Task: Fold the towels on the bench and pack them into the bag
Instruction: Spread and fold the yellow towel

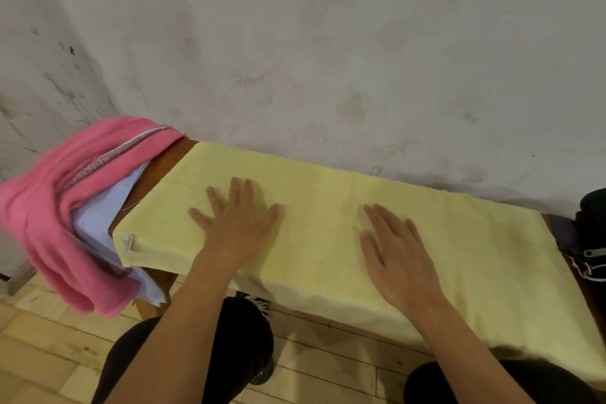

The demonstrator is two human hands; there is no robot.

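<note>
Head view, looking down at a narrow wooden worktop (157, 162) set against a stained pale wall (328, 43).

- Yellow towel (328, 207): spread flat along most of the worktop, from near its left end to the right. Its near edge is draped over the front of the worktop. A small white tag (126, 241) is seen at its near left corner.
- Left hand (237, 220): laid palm down on the left part of the yellow towel, fingers straight and spread. Grip released; nothing is held.
- Right hand (398, 252): laid palm down on the towel right of centre, fingers straight and pointing far-left. Grip likewise released.
- Pink towel (52, 207): heaped unfolded on the far left end of the worktop and hanging down over that end. A patterned band is seen across it. It is blurred in places.
- White cloth (98, 210): tucked under the pink towel, also hanging off the left end, just beside the yellow towel's left edge.
- Dark bag (590, 239): partly seen at the right edge of the frame, at the worktop's right end, with a zip pull showing.
- Wooden floor (49, 354): pale boards below. Dark trouser legs (229, 338) and a shoe (259, 303) are seen under the near edge.
</note>
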